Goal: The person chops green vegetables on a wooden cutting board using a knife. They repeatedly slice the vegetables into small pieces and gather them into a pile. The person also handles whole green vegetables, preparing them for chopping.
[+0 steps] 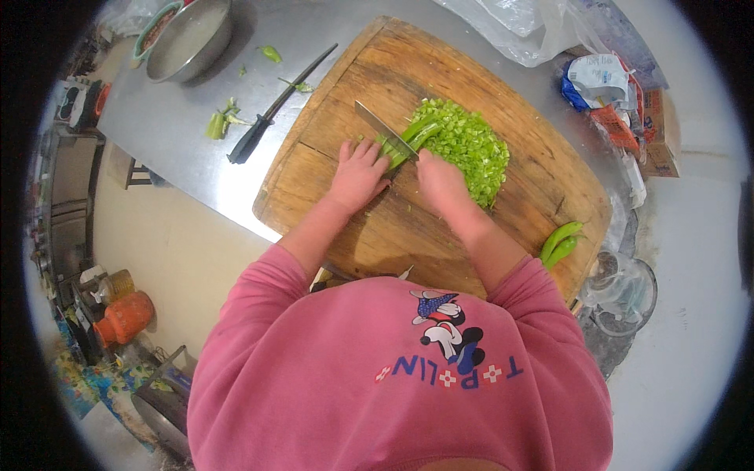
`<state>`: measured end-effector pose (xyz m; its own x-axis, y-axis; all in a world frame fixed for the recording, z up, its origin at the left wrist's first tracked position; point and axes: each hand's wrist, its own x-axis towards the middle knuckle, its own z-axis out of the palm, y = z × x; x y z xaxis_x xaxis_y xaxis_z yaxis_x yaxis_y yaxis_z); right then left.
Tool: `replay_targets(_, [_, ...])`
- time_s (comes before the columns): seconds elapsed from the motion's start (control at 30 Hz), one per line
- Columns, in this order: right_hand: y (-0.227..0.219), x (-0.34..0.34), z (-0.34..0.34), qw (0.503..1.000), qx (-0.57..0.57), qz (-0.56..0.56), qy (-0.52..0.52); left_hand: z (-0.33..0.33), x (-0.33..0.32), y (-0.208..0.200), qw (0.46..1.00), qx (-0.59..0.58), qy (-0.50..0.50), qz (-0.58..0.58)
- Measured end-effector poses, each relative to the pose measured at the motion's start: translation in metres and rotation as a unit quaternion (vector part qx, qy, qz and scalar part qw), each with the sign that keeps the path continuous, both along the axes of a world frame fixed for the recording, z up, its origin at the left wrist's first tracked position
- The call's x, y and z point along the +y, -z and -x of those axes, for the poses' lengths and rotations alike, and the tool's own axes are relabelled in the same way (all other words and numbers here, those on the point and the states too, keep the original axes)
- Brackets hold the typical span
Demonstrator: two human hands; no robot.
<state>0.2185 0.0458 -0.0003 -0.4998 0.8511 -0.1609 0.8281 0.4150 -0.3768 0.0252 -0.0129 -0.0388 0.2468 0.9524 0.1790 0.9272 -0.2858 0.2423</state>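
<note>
On a large wooden cutting board point(518, 118), my right hand point(441, 182) is closed around the handle of a knife point(385, 128). Its broad blade lies across a bundle of green pepper strips point(422, 129). My left hand point(360, 171) presses the near left end of these strips, its fingers bent and resting on them beside the blade. A heap of chopped green pepper point(470, 149) spreads over the board just right of the blade. Two whole green peppers point(560, 245) lie at the board's right edge. My fingers hide part of the strips and the knife's handle.
A black-handled sharpening steel point(271, 118) lies left of the board among pepper stems point(223, 122). A metal bowl point(188, 43) stands at the far left. Plastic bags point(522, 27), a cardboard box point(661, 133) and packages point(601, 82) sit at the far right.
</note>
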Motion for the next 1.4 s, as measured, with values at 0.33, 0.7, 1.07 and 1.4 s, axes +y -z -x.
replay_targets(0.33, [-0.022,-0.049,-0.101,0.997,0.037,0.062,0.032,0.022,0.001,-0.009,0.998,-0.057,-0.030,0.002])
replay_targets(0.7, [-0.007,-0.092,-0.150,0.996,-0.030,0.021,0.084,-0.068,-0.008,0.010,0.963,-0.088,0.251,-0.045])
replay_targets(1.07, [-0.035,-0.074,-0.112,0.996,-0.071,0.015,-0.052,-0.075,-0.022,0.018,0.978,-0.039,0.202,-0.045])
replay_targets(1.4, [-0.016,-0.053,-0.100,0.998,-0.051,0.022,-0.029,-0.071,-0.022,0.018,0.976,-0.062,0.199,-0.062])
